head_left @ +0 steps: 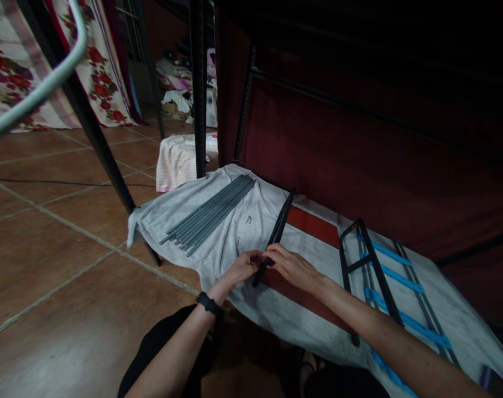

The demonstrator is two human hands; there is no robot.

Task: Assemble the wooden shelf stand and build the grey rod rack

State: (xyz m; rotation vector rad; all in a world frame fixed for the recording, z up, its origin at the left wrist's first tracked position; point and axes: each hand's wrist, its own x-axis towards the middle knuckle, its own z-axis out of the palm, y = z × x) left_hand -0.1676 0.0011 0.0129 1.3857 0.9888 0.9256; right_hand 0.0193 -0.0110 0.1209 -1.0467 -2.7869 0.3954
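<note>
Head view: person seated on floor, both hands at edge of grey towel (235, 232).
Thing held: bundle of black rods (275, 235), near end between the two hands.
Long axis: runs away from the person, tilted slightly right, far end toward red fabric wall (359, 155).
Left hand (245, 266): fingers curled, pinching near end from left.
Right hand (291, 267): fingers closed over rods from right, equally near.
Nearby: grey rods (212, 213) lie left; black frame with blue straps (384, 276) right.

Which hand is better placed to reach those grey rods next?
Left, probably. The left hand lies on the side of the grey rods; the right hand sits beyond the black bar both hands grip.
</note>
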